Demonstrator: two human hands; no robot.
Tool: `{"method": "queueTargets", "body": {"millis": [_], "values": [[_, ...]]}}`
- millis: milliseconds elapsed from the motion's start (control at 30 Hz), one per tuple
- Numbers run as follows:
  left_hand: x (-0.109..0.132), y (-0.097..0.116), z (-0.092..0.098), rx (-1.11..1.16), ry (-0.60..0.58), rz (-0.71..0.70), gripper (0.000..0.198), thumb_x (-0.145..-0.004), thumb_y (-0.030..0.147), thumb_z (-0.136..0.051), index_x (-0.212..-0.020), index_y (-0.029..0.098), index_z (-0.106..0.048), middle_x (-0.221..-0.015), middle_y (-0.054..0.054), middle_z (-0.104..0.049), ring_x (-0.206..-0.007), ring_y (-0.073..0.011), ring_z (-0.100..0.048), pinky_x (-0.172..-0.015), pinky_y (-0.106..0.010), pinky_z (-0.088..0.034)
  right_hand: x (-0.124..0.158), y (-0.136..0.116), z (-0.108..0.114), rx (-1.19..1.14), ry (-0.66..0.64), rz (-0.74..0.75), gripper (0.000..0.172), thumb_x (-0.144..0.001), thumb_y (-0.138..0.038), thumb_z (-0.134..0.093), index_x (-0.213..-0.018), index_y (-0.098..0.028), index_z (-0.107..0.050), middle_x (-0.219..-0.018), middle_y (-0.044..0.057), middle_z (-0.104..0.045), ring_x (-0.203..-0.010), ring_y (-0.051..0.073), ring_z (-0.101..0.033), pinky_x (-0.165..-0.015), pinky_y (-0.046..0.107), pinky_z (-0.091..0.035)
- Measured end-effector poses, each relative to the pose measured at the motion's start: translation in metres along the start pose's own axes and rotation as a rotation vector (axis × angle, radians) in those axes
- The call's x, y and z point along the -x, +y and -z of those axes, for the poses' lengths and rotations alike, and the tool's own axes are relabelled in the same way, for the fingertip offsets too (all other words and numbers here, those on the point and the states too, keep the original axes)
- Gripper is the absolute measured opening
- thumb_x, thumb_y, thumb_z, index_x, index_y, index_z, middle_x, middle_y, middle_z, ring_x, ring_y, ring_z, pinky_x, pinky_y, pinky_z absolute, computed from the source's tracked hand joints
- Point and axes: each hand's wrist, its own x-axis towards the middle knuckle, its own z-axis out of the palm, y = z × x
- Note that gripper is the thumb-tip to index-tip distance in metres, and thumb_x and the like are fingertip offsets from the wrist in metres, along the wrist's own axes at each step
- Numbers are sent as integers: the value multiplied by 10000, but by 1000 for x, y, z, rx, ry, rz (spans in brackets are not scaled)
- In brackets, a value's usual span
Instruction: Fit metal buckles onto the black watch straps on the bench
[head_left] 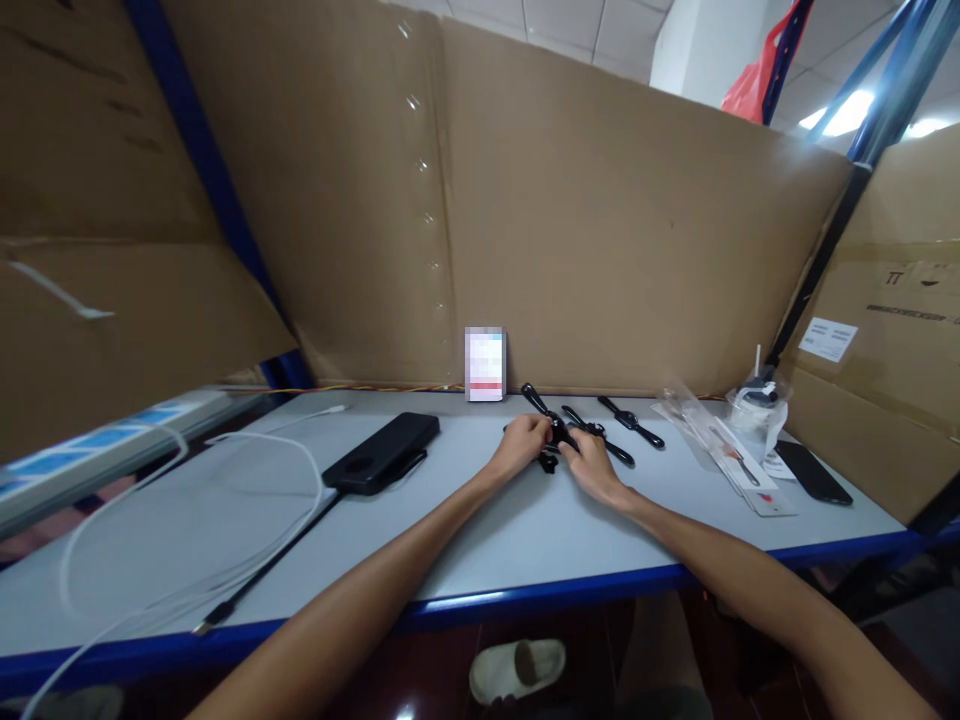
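Observation:
My left hand [523,442] and my right hand [592,466] meet over the grey tabletop, both closed around a glossy black bladed piece [534,399]. One blade of it sticks out up and to the left; the fingers cover much of its middle. Just behind my right hand lies a black bar-like piece [621,455] with a knobby centre. A similar black two-bladed piece [631,421], shaped like a propeller, rests further right. Below the fingers sits a small black part [548,463]; whether it joins the held piece, I cannot tell.
On the left lie a black power bank [384,452], white cables [319,490] and a power strip [112,440]. A blurred card-like screen [485,365] leans on the cardboard wall [600,220]. Packaged tools [739,460], a wrapped container [757,405] and a phone [814,472] are at right.

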Motion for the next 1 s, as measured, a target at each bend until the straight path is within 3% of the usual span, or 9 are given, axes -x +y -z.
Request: {"method": "queueTargets", "body": {"millis": [167,333,567,733,1000], "values": [[15,16,5,-522,22,-132,312,-998,323,-364,-964,185,-641,-833,-89,-718,-784,-225,-672,-674,-284,-406,-2,2,-2,-17,21,-2,114,-904,-202,-551,-811,-200,-616,-835,57,-701,-796,218,-626,-737,287,-430],[24,28,9,-738,-57,-149,323,-1037,366,-339,-1125,205,-605,-926,-110,-746,-876,-258,-707,-730,-304,-425,-2,3,-2,1,31,-21,111,-907,-196,-550,-813,-200,-609,-816,55,-694,-769,213,-617,-731,290,-433],[25,32,15,-851,-54,-187,353,-1051,371,-300,-1121,205,-604,-958,-134,-750,-888,-272,-711,-742,-321,-416,0,1,-2,-2,9,-16,105,-907,-194,-548,-835,-200,-626,-844,57,-705,-802,210,-622,-738,277,-431],[22,30,20,-833,-5,-116,362,-1048,341,-278,-1106,204,-608,-925,-140,-745,-847,-279,-707,-704,-321,-398,2,-3,0,22,-30,-20,99,-906,-224,-568,-817,-205,-608,-798,50,-683,-779,208,-615,-712,269,-411],[27,32,10,-842,-108,-155,355,-1051,340,-274,-1186,187,-565,-965,-147,-743,-883,-282,-708,-773,-337,-425,-1,-1,0,-60,8,-53,129,-912,-192,-539,-808,-195,-616,-821,54,-701,-790,208,-621,-734,284,-424]]}}
